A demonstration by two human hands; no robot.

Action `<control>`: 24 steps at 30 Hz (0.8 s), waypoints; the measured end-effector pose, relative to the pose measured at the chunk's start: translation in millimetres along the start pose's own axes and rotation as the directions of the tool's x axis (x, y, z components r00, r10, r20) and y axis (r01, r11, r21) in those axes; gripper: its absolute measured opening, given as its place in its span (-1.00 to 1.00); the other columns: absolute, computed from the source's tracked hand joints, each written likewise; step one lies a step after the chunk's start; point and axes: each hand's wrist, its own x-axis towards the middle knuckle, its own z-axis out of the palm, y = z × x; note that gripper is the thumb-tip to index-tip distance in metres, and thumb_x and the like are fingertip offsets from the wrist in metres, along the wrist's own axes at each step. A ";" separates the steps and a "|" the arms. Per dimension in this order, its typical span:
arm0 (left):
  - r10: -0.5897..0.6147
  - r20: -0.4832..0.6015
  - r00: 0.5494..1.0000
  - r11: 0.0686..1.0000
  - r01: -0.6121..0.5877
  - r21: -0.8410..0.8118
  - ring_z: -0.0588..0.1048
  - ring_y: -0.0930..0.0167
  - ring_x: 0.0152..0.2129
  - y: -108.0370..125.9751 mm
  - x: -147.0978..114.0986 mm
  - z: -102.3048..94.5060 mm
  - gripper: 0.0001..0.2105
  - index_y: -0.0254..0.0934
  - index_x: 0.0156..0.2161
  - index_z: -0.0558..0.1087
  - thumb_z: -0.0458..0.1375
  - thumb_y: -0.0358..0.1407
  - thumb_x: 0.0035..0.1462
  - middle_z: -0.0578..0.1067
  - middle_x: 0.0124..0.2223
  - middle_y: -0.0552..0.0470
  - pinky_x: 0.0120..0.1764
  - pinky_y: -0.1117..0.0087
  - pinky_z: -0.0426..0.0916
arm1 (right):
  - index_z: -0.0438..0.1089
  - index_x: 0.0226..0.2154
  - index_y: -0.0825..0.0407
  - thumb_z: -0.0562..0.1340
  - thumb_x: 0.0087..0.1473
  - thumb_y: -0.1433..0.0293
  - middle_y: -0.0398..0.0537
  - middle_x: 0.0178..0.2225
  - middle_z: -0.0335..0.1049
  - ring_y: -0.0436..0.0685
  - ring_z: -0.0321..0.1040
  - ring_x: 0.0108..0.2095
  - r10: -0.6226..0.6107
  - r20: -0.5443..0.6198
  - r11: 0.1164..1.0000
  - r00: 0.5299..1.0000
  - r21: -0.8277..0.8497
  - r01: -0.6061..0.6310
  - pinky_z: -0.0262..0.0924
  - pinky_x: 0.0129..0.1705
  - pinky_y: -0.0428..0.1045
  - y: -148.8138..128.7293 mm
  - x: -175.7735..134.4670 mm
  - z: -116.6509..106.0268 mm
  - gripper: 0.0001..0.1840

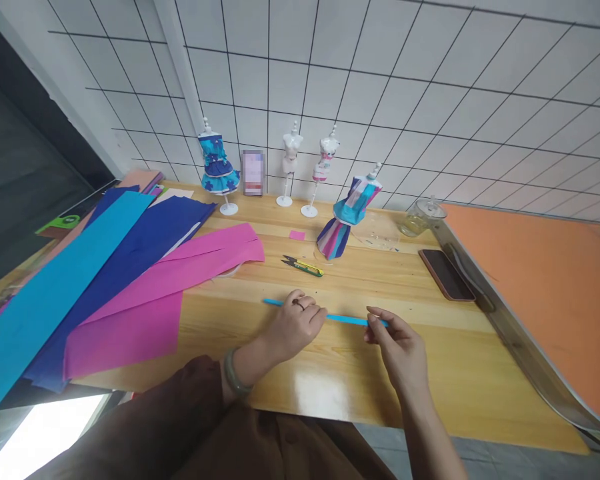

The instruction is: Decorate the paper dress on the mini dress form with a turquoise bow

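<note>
A narrow light-blue strip [347, 320], of paper or thin fabric, runs sideways just over the wooden table [340, 363]. My left hand [297, 323], with a ring and a bracelet, is closed over the strip's middle, and one end sticks out past it to the left. At the strip's right end my right hand [397, 343] pinches it between thumb and fingers. Beyond my hands lie yellow-and-green thread snips [303, 266] and a small pink piece [297, 235]. A mini dress form [349, 212] in a striped blue, pink and purple dress stands behind them.
Light-blue [75, 280], dark-blue [145, 240] and pink sheets [200, 260] spread over the left side. Along the wall stand a form in a blue dress [219, 163], two white forms [291, 157] and a small screen [253, 173]. A phone [446, 274] and glass jar [420, 219] are right.
</note>
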 end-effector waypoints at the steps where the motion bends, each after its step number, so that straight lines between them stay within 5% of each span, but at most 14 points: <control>1: -0.020 0.024 1.000 1.000 0.020 -0.020 0.41 0.36 -0.26 -2.7 1.3 -0.3 -0.75 -0.35 -0.19 0.40 -0.14 -0.48 0.25 0.50 -0.33 -0.07 -0.11 0.24 0.18 | 0.46 -0.20 0.07 0.28 -0.06 0.10 -0.08 -0.48 0.45 0.07 0.37 -0.48 -0.030 0.006 0.999 1.000 -0.042 0.031 0.30 -0.35 0.02 0.6 0.9 -1.5 -0.55; 4: -0.078 0.142 0.987 0.993 0.089 -0.074 0.42 0.39 -0.33 -10.5 7.6 -6.3 -0.77 -0.31 -0.28 0.43 -0.08 -0.45 0.23 0.50 -0.40 -0.03 -0.20 0.31 0.19 | 0.43 -0.12 -0.01 0.20 0.04 0.13 0.07 -0.13 0.43 0.20 0.36 -0.13 -0.288 0.049 0.925 0.956 -0.245 0.291 0.27 -0.11 0.15 -2.4 6.5 -5.0 -0.60; 7: -0.038 0.308 0.951 0.995 0.063 -0.071 0.44 0.37 -0.41 -16.1 18.1 -17.0 -0.77 -0.31 -0.40 0.44 -0.03 -0.41 0.21 0.50 -0.44 -0.04 -0.30 0.34 0.18 | 0.37 -0.02 -0.08 0.20 0.07 0.19 0.08 0.01 0.33 0.26 0.20 0.07 -0.567 0.244 0.677 0.787 -0.405 0.614 0.12 0.06 0.23 -13.6 13.3 -2.3 -0.59; 10: 0.028 0.363 0.932 0.997 0.001 -0.079 0.45 0.32 -0.42 -20.5 30.5 -27.8 -0.76 -0.31 -0.43 0.45 -0.01 -0.38 0.19 0.52 -0.43 -0.08 -0.36 0.34 0.18 | 0.39 -0.06 -0.09 0.24 0.05 0.19 0.06 -0.06 0.40 0.29 0.22 0.05 -0.612 0.492 0.432 0.620 -0.448 0.782 0.11 0.04 0.23 -26.8 18.3 7.6 -0.62; 13: 0.053 0.321 0.946 0.993 -0.015 -0.120 0.45 0.34 -0.45 -27.5 42.4 -37.2 -0.76 -0.29 -0.49 0.45 0.01 -0.37 0.17 0.51 -0.46 -0.05 -0.37 0.37 0.18 | 0.45 -0.22 -0.10 0.15 0.14 0.28 -0.03 -0.27 0.49 0.19 0.39 -0.18 -0.586 0.601 0.296 0.544 -0.466 0.834 0.11 -0.01 0.19 -35.0 23.8 17.3 -0.81; 18: 0.082 0.306 0.948 0.946 0.023 -0.324 0.43 0.42 -0.52 -49.6 62.9 -52.8 -0.78 -0.26 -0.48 0.47 0.05 -0.34 0.14 0.50 -0.50 0.04 -0.39 0.44 0.20 | 0.44 -0.36 -0.06 0.05 0.21 0.34 -0.10 -0.50 0.44 0.08 0.37 -0.42 -0.543 0.628 0.352 0.558 -0.433 0.830 0.18 -0.17 0.08 -46.9 42.8 15.4 -0.74; 24: 0.074 0.289 0.954 0.809 0.112 -0.577 0.46 0.47 -0.46 -81.5 100.6 -68.5 -0.81 -0.28 -0.31 0.53 0.06 -0.31 0.16 0.55 -0.39 0.04 -0.37 0.51 0.24 | 0.49 -0.38 -0.08 0.12 0.13 0.15 -0.10 -0.49 0.45 0.10 0.37 -0.44 -0.455 0.522 0.640 0.722 -0.372 0.672 0.21 -0.38 -0.01 -78.5 82.6 -1.1 -0.70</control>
